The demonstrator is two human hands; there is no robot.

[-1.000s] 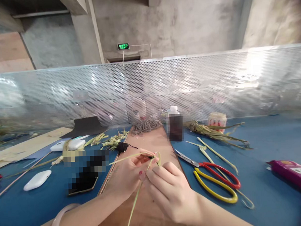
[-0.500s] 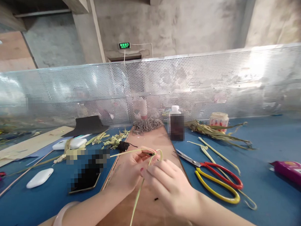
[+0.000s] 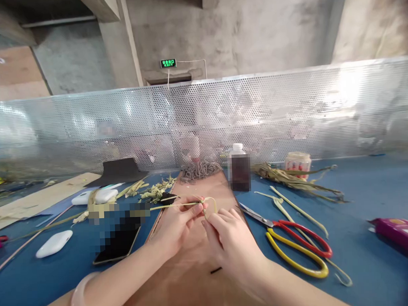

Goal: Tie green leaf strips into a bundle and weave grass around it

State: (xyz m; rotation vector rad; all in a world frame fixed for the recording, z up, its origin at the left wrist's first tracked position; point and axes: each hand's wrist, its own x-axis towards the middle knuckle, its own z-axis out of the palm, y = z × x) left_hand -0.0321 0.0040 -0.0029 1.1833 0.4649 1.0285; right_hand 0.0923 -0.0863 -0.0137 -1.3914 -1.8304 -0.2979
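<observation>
Above the brown board (image 3: 191,269), my left hand (image 3: 181,220) pinches a pale green plant strip (image 3: 161,207) between thumb and fingers, with strip ends pointing left. A thin loop of the strip (image 3: 215,202) arches between my two hands. My right hand (image 3: 230,239) is closed at the lower end of this loop, its fingertips just right of my left fingertips. The crossing at my left fingertips is too small to make out fully. A small black piece (image 3: 215,270) lies on the board below my right hand.
Red-and-yellow-handled scissors (image 3: 271,223) and loose strips (image 3: 299,211) lie right of the board. A dark bottle (image 3: 240,169), grey cord (image 3: 200,170) and dried leaves (image 3: 285,179) are behind. Left are a phone (image 3: 122,240) and white case (image 3: 54,244). A purple packet (image 3: 399,233) sits far right.
The long strip end that hung below my hands is no longer seen there. My left thumb now presses at the crossing, and my right hand has moved slightly right, leaving the loop more visible.
</observation>
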